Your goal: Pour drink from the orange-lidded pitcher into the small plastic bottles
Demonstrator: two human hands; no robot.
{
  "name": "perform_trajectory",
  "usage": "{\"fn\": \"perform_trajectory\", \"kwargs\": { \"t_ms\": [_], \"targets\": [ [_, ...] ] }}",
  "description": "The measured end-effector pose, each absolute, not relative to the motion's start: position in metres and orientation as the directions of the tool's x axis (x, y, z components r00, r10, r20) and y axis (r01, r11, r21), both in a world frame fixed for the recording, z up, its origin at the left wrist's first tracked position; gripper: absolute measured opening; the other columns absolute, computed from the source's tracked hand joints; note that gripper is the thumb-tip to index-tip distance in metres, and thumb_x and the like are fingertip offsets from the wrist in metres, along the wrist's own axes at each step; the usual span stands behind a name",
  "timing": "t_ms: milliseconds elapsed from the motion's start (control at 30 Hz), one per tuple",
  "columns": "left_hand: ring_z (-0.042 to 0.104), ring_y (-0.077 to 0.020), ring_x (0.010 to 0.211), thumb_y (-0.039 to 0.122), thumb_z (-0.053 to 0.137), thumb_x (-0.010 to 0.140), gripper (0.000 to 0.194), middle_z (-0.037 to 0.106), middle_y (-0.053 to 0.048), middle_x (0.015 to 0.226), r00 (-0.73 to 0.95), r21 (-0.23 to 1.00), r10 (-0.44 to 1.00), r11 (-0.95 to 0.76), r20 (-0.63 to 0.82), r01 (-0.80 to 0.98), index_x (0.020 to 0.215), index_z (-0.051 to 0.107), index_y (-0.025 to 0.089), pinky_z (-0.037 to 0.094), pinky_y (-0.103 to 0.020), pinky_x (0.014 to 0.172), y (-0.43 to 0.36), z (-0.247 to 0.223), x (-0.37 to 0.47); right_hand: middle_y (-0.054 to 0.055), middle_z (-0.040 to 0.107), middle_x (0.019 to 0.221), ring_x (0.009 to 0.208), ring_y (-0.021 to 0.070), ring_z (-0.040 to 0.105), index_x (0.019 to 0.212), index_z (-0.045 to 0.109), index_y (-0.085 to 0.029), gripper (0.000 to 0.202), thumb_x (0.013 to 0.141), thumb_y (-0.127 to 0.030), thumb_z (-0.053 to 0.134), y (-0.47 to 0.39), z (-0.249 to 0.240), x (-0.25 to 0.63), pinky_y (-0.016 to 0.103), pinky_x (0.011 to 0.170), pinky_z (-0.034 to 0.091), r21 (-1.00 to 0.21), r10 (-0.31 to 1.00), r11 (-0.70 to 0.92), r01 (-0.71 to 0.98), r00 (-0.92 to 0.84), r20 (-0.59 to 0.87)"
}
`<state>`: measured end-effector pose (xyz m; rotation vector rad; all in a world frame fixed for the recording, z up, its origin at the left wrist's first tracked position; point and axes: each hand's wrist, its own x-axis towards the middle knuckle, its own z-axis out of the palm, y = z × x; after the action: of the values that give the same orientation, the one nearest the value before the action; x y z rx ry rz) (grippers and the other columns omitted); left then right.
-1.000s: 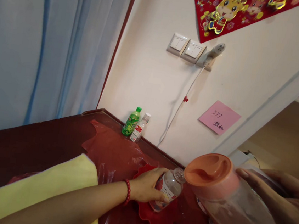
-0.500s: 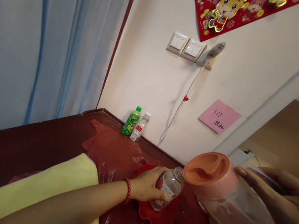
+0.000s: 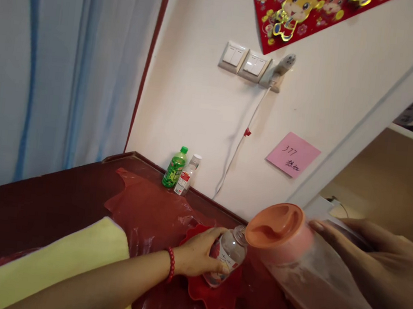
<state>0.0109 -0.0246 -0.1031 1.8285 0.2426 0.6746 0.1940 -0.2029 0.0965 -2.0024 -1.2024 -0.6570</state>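
My left hand (image 3: 201, 252), with a red bead bracelet at its wrist, is wrapped round a clear bottle (image 3: 232, 250) with a printed label. That bottle is uncapped and leans a little to the right over a red scalloped mat (image 3: 209, 300). In my right hand (image 3: 376, 261) is a large translucent pitcher (image 3: 318, 284) with an orange lid (image 3: 276, 226). The pitcher is tipped left, its lid edge right at the bottle's mouth. Whether liquid is flowing between them I cannot make out.
A green drink bottle (image 3: 174, 168) and a white-capped clear bottle (image 3: 187, 176) stand by the wall. A yellow cloth (image 3: 89, 250) lies at the left on the dark red table (image 3: 37, 215). A white cord (image 3: 240, 145) hangs from the wall socket; a curtain (image 3: 61, 60) borders the left.
The whole view has shifted slightly. Both hands keep their holds, and the pitcher's lid stays at the bottle's mouth.
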Motion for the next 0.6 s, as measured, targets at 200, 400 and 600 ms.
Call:
{"fn": "perform_trajectory", "kwargs": {
  "t_ms": [200,400,600],
  "targets": [
    [0.053,-0.0284,0.124,0.022,0.078,0.068,0.072,0.058,-0.008,0.134,0.823,0.934,0.464,-0.292,0.326,-0.206,0.134,0.048,0.023,0.035,-0.044,0.111,-0.024,-0.099,0.011,0.002,0.066,0.062,0.057,0.0191,0.058,0.075,0.074,-0.022,0.056,0.064,-0.076,0.065,-0.196,0.099,0.183,0.029,0.053,0.039,-0.337,0.500,-0.263,0.904,0.426,0.754],
    [0.054,-0.0275,0.124,0.020,0.073,0.073,0.066,0.056,-0.009,0.137,0.841,0.939,0.428,-0.239,0.330,-0.247,0.134,0.047,0.023,0.039,-0.043,0.109,-0.025,-0.092,0.012,0.001,0.064,0.064,0.061,0.0161,0.056,0.078,0.074,-0.020,0.045,0.068,-0.065,0.074,-0.203,0.080,0.194,0.025,0.053,0.040,-0.545,0.489,-0.134,0.828,0.534,0.690],
    [0.057,-0.0276,0.120,0.022,0.072,0.075,0.063,0.057,-0.010,0.135,0.864,0.960,0.423,-0.186,0.272,-0.211,0.133,0.046,0.023,0.048,-0.040,0.099,-0.027,-0.084,0.012,-0.002,0.054,0.054,0.046,0.0103,0.044,0.079,0.072,-0.016,0.046,0.063,-0.058,0.081,-0.215,0.054,0.204,0.022,0.042,0.035,-0.803,0.369,0.047,0.594,0.737,0.566]
  ]
}}
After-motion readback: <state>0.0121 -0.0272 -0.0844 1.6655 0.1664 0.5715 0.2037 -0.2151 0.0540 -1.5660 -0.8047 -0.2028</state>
